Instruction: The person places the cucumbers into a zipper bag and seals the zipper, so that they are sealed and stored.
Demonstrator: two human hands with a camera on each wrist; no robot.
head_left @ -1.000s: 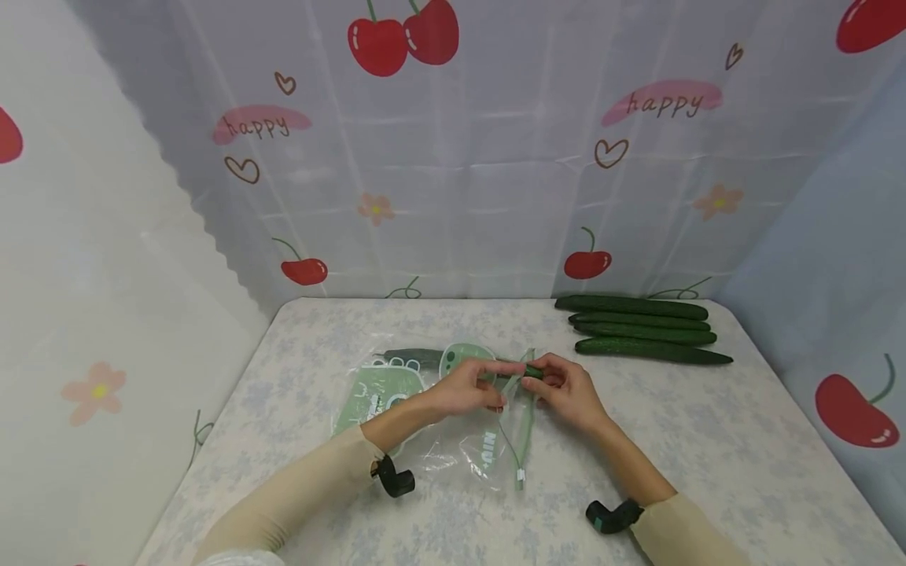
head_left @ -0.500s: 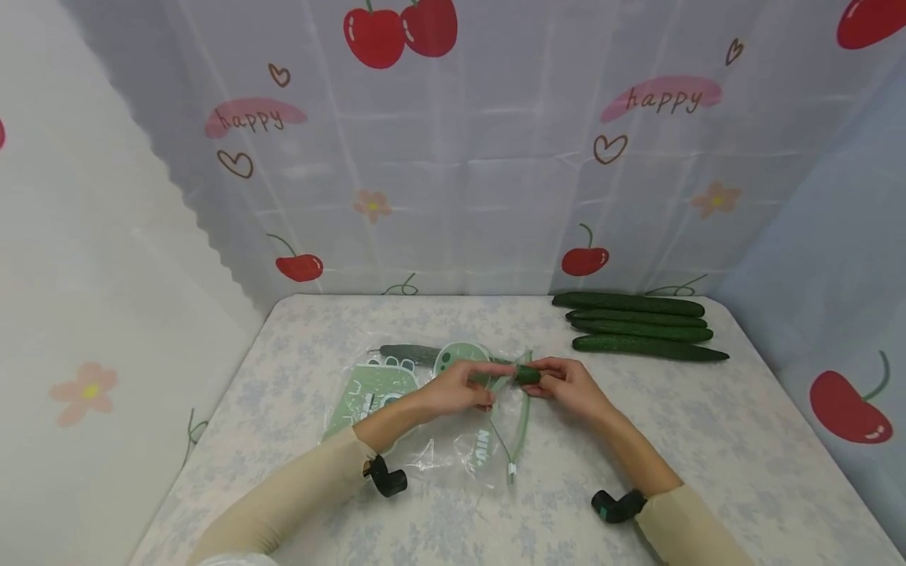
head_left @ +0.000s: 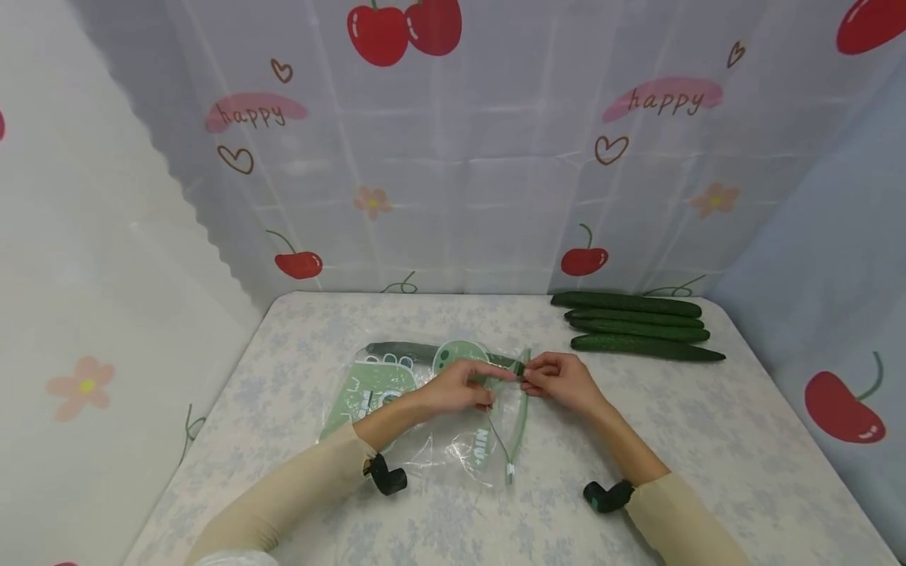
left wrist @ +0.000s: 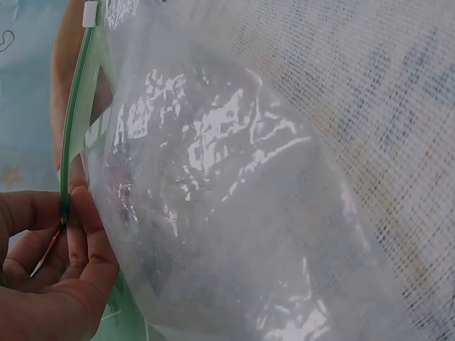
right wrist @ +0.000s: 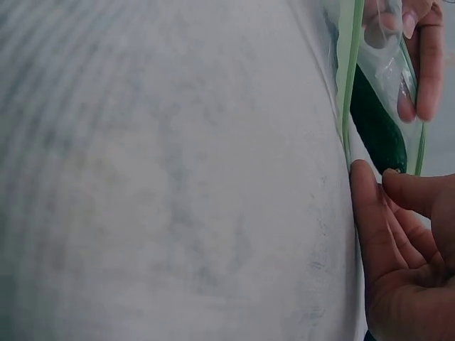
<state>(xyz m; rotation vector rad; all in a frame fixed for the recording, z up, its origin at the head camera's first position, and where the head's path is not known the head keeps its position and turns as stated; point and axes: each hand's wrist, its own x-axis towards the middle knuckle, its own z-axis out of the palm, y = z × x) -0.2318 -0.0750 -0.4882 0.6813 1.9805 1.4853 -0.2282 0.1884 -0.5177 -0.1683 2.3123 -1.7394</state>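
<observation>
A clear zip bag (head_left: 442,452) with green print lies flat on the table, its green zip edge (head_left: 521,428) toward the right. Inside it stretches a dark green cucumber (head_left: 399,350), one end at the bag's mouth. My left hand (head_left: 456,387) pinches one side of the mouth between thumb and fingers, forefinger stretched along it. My right hand (head_left: 562,381) has thumb and fingertips at the cucumber's near end; in the right wrist view the thumb meets the tip of the cucumber (right wrist: 377,128), with the forefinger beside the other zip edge. A white slider (head_left: 510,469) sits low on the zip.
Several more cucumbers (head_left: 647,344) lie side by side at the table's back right. A patterned cloth covers the table (head_left: 439,527). Behind it hangs a curtain (head_left: 467,173) printed with cherries and hearts. Each wrist carries a black camera (head_left: 388,476).
The cucumber has slid left, deeper into the bag, its far end nearing the bag's closed side. My right hand has followed it to the mouth; the left hand stays nearly in place.
</observation>
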